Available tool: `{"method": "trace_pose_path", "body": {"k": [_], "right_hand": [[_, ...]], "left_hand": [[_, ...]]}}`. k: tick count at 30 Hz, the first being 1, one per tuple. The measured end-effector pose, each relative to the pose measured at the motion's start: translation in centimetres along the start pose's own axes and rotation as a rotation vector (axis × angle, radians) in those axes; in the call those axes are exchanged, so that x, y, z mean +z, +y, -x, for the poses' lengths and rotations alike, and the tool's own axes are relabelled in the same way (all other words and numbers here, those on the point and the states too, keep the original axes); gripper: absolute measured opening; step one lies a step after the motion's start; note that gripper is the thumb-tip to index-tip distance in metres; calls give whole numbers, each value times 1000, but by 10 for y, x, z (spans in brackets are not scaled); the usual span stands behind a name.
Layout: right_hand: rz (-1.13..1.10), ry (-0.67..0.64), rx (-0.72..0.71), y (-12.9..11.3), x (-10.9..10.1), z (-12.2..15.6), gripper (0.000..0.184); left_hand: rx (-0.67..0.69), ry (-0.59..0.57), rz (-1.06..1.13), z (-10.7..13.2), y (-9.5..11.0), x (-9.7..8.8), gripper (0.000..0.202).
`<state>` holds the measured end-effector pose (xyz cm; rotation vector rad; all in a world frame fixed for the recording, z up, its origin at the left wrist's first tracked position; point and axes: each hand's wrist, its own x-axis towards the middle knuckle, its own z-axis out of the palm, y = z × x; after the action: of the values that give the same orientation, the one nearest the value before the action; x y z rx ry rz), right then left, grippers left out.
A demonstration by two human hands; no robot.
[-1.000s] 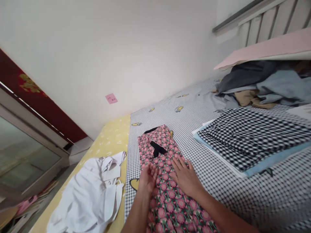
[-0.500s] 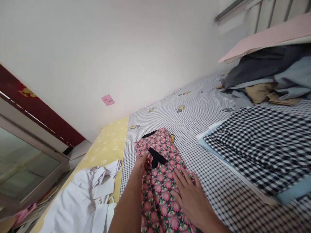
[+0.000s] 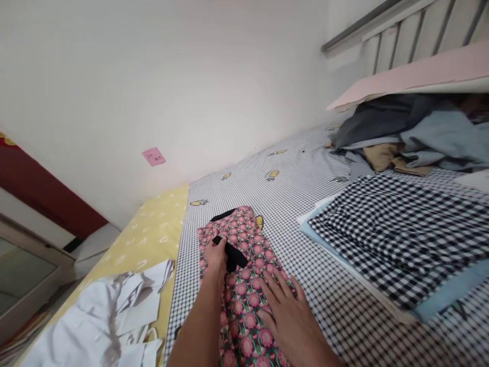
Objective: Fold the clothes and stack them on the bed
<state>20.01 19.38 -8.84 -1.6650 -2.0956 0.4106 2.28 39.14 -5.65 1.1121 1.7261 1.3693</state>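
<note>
A pink and green floral garment (image 3: 250, 293) with black trim lies folded lengthwise on the checked bed sheet. My left hand (image 3: 216, 255) is closed on a black strip (image 3: 235, 255) of the garment, near its far end. The strip lies across the flowered cloth, and part of it is hidden by my fingers. On the garment's right side my right hand (image 3: 284, 311) rests flat, palm down, fingers spread.
A white garment (image 3: 87, 316) lies rumpled at left on yellow patterned bedding (image 3: 156, 224). To the right are a folded black-and-white gingham cloth (image 3: 397, 229) and a heap of grey clothes (image 3: 385, 120). A white wall (image 3: 171, 92) borders the bed.
My left hand has shifted onto the black strip and now pinches it. My right hand stays flat on the garment. The camera view has turned a little right and up.
</note>
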Motion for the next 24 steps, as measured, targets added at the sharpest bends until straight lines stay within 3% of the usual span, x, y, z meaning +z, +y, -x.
{"method": "trace_pose_path", "body": {"k": [6, 10, 13, 15, 17, 19, 24], "right_hand": [[43, 47, -24, 2, 4, 0, 61], [65, 80, -33, 4, 6, 1, 60], [76, 78, -38, 4, 6, 1, 59], [86, 84, -41, 3, 6, 2, 59], [94, 89, -40, 3, 6, 2, 58], [98, 88, -39, 3, 5, 3, 57], [126, 92, -41, 3, 3, 2, 54]], "left_hand": [[54, 132, -80, 16, 5, -25, 24], [208, 169, -185, 37, 20, -27, 19], [381, 15, -252, 60, 21, -17, 29], [482, -185, -342, 75, 13, -10, 33], [553, -392, -524, 84, 2, -3, 39], [563, -525, -734, 87, -6, 1, 44], [498, -596, -894, 95, -8, 2, 53]]}}
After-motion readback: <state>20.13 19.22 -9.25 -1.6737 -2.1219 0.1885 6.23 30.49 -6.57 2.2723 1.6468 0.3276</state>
